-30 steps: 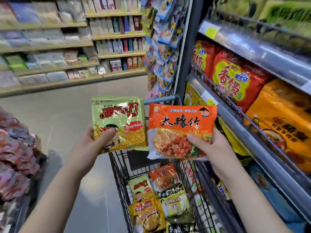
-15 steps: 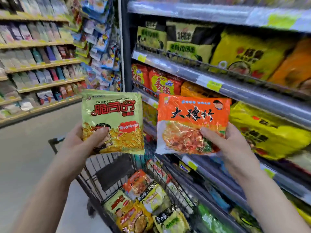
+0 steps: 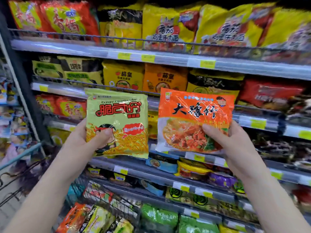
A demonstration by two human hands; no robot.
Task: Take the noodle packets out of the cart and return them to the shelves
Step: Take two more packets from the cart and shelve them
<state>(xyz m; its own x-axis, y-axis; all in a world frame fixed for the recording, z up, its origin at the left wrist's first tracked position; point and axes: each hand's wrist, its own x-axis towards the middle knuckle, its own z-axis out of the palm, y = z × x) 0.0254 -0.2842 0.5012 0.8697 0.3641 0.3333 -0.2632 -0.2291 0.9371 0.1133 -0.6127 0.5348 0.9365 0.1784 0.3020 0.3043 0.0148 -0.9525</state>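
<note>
My left hand (image 3: 87, 140) grips a light green noodle packet (image 3: 121, 115) by its lower left corner, thumb across the front. My right hand (image 3: 225, 140) pinches an orange noodle packet (image 3: 193, 113) at its lower right corner. Both packets are held upright, side by side, in front of the noodle shelves (image 3: 168, 59). Below, the wire cart (image 3: 117, 201) holds several more packets, among them an orange one (image 3: 74, 217) and a green-yellow one (image 3: 99, 217).
The shelves run across the whole view in several tiers, packed with yellow, red, orange and green multi-packs behind wire rails and price tags. A dark upright post (image 3: 25, 84) stands at the left end. Hanging snack packets (image 3: 10, 115) fill the far left.
The view has turned right, from the aisle to face the shelves squarely. Both hands still hold the same packets, raised a little and closer to the shelves. The cart now sits lower left.
</note>
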